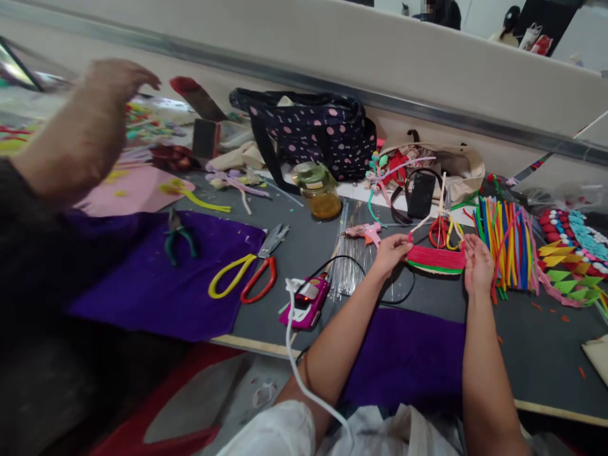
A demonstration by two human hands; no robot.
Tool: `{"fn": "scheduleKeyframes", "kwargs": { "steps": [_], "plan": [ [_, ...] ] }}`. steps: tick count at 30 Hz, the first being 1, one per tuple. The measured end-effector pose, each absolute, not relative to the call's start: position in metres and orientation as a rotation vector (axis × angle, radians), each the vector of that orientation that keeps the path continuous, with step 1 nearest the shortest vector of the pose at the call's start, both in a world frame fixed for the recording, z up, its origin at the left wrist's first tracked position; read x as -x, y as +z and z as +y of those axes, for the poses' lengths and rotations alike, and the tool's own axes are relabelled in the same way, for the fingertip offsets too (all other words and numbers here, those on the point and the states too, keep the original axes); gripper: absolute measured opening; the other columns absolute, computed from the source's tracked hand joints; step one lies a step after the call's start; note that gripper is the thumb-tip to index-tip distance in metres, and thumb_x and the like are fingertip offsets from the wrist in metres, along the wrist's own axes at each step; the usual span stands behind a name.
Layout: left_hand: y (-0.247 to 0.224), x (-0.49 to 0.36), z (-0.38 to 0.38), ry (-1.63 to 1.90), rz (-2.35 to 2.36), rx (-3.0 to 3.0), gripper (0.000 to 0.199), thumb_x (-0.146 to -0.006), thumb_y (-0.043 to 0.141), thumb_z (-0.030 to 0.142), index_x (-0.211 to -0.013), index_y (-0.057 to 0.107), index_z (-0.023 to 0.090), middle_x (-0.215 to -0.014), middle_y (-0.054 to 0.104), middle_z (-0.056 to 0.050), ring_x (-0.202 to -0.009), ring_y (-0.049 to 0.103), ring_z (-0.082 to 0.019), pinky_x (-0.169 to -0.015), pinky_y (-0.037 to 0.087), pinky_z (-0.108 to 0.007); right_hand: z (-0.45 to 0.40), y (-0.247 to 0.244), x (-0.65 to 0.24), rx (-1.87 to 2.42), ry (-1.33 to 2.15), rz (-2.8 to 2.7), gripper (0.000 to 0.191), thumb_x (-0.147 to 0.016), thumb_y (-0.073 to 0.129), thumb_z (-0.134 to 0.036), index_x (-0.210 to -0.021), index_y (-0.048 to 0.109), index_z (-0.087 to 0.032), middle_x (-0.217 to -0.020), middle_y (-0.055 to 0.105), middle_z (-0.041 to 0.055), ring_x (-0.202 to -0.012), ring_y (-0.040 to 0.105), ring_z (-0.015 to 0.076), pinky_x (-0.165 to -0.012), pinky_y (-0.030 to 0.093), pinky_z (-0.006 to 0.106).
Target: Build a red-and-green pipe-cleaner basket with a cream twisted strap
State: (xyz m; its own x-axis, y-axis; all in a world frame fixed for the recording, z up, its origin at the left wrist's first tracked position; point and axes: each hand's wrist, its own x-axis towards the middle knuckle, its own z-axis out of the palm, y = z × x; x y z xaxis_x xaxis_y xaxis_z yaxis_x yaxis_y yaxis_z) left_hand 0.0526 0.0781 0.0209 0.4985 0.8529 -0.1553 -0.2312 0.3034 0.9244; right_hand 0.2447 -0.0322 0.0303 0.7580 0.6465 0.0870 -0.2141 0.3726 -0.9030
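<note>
1. A dark grey flat worktable with a pale wooden edge point(294, 244) carries everything.
2. Left of the left hand point(390, 252): a pink phone-like gadget point(306, 302), yellow-and-red-handled scissors point(247, 272), a purple felt sheet point(156, 278).
3. Just right of the right hand point(477, 266): a bundle of multicoloured pipe cleaners point(508, 250).
4. Beyond the hands: an amber-filled glass jar point(319, 190) and a dotted dark fabric bag point(308, 130).

Even, fairly bright indoor light is being cast from above, and only soft, faint shadows are being thrown on the grey table point(304, 253). A co-worker's raised hand point(118, 79) at the left is being smeared by motion blur, and the clutter behind it is being rendered soft. Straight lines, such as the metal rail point(427, 113) along the wall, are being bent by wide-angle distortion, and the edges are being stretched. No harsh glare is being produced.
</note>
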Motion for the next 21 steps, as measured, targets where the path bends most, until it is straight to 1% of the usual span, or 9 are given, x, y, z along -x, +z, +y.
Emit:
{"fn": "scheduleKeyframes", "kwargs": {
  "steps": [3, 5, 9, 14, 18, 21],
  "plan": [
    [0.024, -0.048, 0.08, 0.88, 0.749, -0.975, 0.04, -0.057, 0.08, 0.035, -0.086, 0.065, 0.013, -0.066, 0.06, 0.002, -0.053, 0.054, -0.008, -0.05, 0.046, -0.02, -0.037, 0.028, -0.243, 1.156, 0.69, -0.379, 0.036, -0.071, 0.073, -0.043, -0.096, 0.068, -0.018, -0.098, 0.072, 0.0081, -0.089, 0.069, 0.0171, -0.079, 0.054, 0.031],
    [0.025, -0.046, 0.081, 0.912, 0.756, -0.975, 0.041, -0.057, 0.08, 0.036, -0.087, 0.065, 0.013, -0.068, 0.061, 0.002, -0.054, 0.055, -0.008, -0.051, 0.048, -0.021, -0.039, 0.026, -0.241, 1.218, 0.767, -0.346, 0.036, -0.068, 0.076, -0.043, -0.093, 0.069, -0.018, -0.088, 0.073, 0.0061, -0.075, 0.069, 0.0147, -0.067, 0.055, 0.026],
    [0.026, -0.042, 0.082, 0.915, 0.747, -0.995, 0.044, -0.059, 0.081, 0.038, -0.092, 0.066, 0.013, -0.074, 0.063, 0.001, -0.058, 0.058, -0.009, -0.054, 0.05, -0.021, -0.039, 0.026, -0.235, 1.221, 0.782, -0.332, 0.035, -0.06, 0.081, -0.039, -0.087, 0.07, -0.018, -0.074, 0.072, 0.0009, -0.057, 0.064, 0.0114, -0.056, 0.053, 0.024],
    [0.032, -0.036, 0.08, 0.814, 0.679, -1.014, 0.051, -0.067, 0.075, 0.047, -0.107, 0.064, 0.015, -0.082, 0.067, -0.003, -0.066, 0.063, -0.012, -0.059, 0.052, -0.024, -0.036, 0.027, -0.233, 1.234, 0.713, -0.272, 0.035, -0.055, 0.083, -0.036, -0.081, 0.07, -0.017, -0.066, 0.069, -0.0008, -0.051, 0.06, 0.0103, -0.048, 0.05, 0.022],
    [0.034, -0.031, 0.081, 0.701, 0.615, -1.026, 0.06, -0.063, 0.08, 0.037, -0.115, 0.06, 0.016, -0.086, 0.068, -0.004, -0.07, 0.065, -0.014, -0.061, 0.053, -0.024, -0.035, 0.026, -0.234, 1.278, 0.656, -0.267, 0.035, -0.055, 0.082, -0.038, -0.079, 0.07, -0.016, -0.061, 0.067, -0.0015, -0.047, 0.056, 0.0092, -0.044, 0.047, 0.021],
    [0.032, -0.03, 0.083, 0.707, 0.635, -1.021, 0.06, -0.06, 0.082, 0.032, -0.113, 0.06, 0.015, -0.082, 0.068, -0.003, -0.067, 0.064, -0.013, -0.061, 0.053, -0.024, -0.035, 0.025, -0.233, 1.293, 0.634, -0.263, 0.034, -0.055, 0.082, -0.037, -0.079, 0.07, -0.016, -0.062, 0.067, -0.0011, -0.047, 0.057, 0.0091, -0.044, 0.047, 0.02]
  ]
}}
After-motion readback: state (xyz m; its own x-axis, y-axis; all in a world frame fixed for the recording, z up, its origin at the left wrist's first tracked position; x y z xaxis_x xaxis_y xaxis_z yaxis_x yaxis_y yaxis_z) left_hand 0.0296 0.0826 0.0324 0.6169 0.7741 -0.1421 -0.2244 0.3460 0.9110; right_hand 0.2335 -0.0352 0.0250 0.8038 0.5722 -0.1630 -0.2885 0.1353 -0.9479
